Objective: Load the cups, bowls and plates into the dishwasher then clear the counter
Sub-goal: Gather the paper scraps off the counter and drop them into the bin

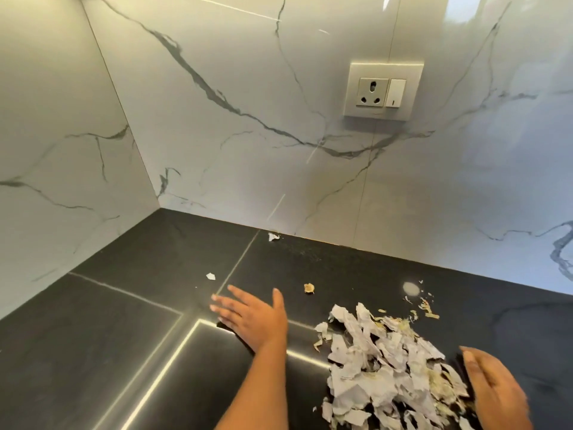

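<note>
A heap of torn white paper scraps mixed with yellowish food bits lies on the black counter at the lower right. My left hand is flat and open on the counter left of the heap, fingers spread and pointing up-left. My right hand is open at the heap's right edge, palm turned toward the scraps. No cups, bowls, plates or dishwasher are in view.
Stray scraps lie apart from the heap: a white one beyond my left fingers, one at the wall's foot, a brown crumb and small bits. A marble backsplash with a power socket rises behind.
</note>
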